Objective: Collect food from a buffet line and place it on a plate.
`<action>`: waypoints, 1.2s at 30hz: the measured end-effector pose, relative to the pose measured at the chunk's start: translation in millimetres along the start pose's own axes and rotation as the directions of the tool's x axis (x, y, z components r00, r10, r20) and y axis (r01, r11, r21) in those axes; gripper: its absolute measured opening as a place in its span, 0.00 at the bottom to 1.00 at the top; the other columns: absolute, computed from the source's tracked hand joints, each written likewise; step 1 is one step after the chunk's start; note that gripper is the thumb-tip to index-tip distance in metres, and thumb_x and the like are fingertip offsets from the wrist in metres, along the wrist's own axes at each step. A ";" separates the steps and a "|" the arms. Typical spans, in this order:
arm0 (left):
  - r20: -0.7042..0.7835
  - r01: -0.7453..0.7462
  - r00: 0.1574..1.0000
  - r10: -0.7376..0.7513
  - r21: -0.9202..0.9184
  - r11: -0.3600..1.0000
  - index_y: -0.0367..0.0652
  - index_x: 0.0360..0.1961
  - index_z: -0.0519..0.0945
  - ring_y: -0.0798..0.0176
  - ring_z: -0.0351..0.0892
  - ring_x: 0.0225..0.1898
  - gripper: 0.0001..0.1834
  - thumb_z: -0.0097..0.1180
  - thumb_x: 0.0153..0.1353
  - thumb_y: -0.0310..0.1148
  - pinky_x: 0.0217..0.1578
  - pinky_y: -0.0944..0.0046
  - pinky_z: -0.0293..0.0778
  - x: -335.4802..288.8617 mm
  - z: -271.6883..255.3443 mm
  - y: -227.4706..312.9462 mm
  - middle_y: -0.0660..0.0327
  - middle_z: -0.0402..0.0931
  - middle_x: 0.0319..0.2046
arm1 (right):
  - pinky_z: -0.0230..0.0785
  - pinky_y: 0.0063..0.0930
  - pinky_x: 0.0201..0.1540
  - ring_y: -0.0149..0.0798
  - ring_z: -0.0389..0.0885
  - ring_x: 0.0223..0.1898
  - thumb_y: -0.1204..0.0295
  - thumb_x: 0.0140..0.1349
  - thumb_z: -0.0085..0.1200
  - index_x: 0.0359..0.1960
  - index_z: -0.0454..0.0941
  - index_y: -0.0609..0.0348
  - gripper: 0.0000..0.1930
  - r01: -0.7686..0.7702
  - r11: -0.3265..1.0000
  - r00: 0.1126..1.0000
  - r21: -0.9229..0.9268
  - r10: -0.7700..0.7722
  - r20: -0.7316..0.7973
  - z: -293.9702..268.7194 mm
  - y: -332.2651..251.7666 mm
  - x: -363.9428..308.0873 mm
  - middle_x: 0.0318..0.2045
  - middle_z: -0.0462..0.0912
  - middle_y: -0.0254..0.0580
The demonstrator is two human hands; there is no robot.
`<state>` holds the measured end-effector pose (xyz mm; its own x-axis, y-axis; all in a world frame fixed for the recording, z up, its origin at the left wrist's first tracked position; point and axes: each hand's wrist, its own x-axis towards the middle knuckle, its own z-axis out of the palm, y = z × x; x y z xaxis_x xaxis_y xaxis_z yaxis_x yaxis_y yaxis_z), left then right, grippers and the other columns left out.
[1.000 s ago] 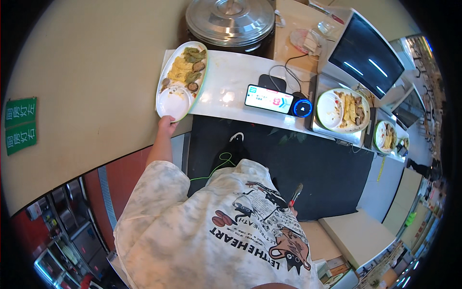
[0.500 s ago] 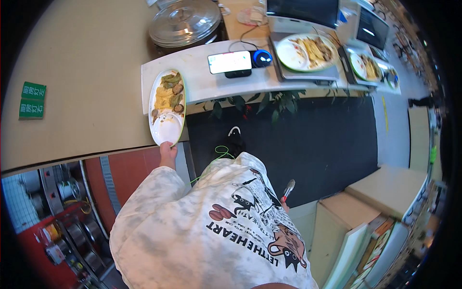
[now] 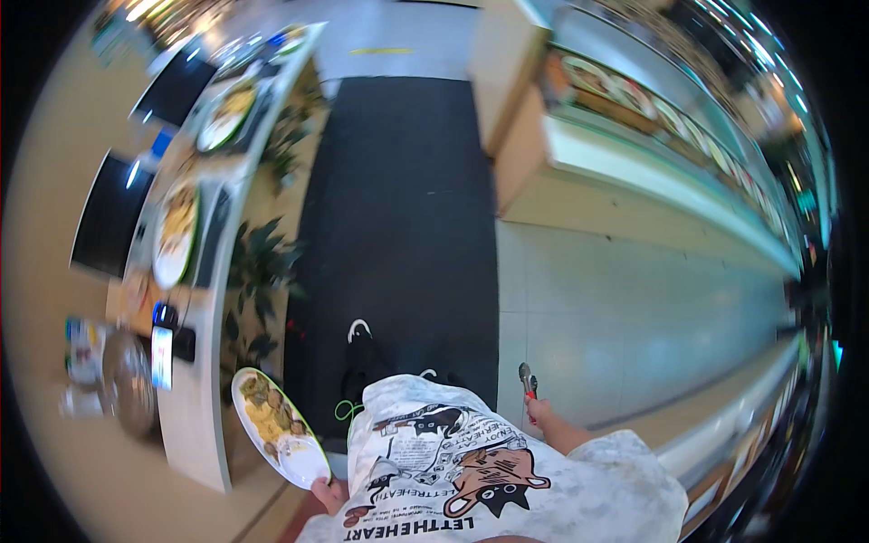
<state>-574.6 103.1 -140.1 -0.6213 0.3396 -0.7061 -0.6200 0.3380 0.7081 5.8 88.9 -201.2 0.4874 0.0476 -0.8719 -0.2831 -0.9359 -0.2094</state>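
The person has turned away from the counter [image 3: 195, 398]. The left hand [image 3: 326, 493] now carries the oval plate of food [image 3: 276, 425] clear of it, gripping the rim; the right hand [image 3: 540, 414] clasps tongs [image 3: 526, 378] alongside.

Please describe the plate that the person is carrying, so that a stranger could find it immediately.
Follow the long white counter down to its near end. There the left hand holds an oval plate of food by its rim. Unlike the plates on the counter, this one hangs beside it.
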 end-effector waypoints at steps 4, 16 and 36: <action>0.332 -0.107 0.943 0.033 0.206 0.973 0.36 0.37 0.66 0.60 0.68 0.34 0.18 0.40 0.38 0.22 0.35 0.65 0.70 62.7 101.9 -31.0 0.58 0.66 0.31 | 0.53 0.29 0.10 0.33 0.63 0.09 0.58 0.53 0.51 0.19 0.69 0.63 0.19 -0.098 0.982 0.993 0.159 0.107 -0.053 -74.6 -3.7 34.7 0.12 0.68 0.39; 0.657 -0.080 0.727 -0.198 0.368 0.927 0.30 0.49 0.60 0.46 0.68 0.43 0.35 0.37 0.29 0.17 0.46 0.50 0.68 -70.3 514.1 -138.4 0.50 0.65 0.39 | 0.68 0.34 0.35 0.43 0.77 0.34 0.53 0.48 0.54 0.35 0.73 0.74 0.29 -0.180 0.944 0.938 0.276 0.249 -0.242 -83.1 49.3 20.8 0.30 0.77 0.54; 0.766 -0.457 0.542 -0.344 0.613 0.645 0.30 0.34 0.68 0.48 0.70 0.36 0.20 0.36 0.34 0.14 0.35 0.54 0.71 -275.8 765.7 -190.6 0.51 0.67 0.34 | 0.61 0.27 0.15 0.33 0.68 0.11 0.50 0.51 0.52 0.22 0.74 0.61 0.22 -0.069 0.685 0.836 0.725 0.437 -0.333 41.6 55.2 4.8 0.11 0.71 0.36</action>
<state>81.9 617.2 -79.9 0.2435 0.7406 -0.6262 0.1778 0.6006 0.7795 -41.8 52.0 -235.3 0.5588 -0.4851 -0.6726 -0.8266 -0.3912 -0.4046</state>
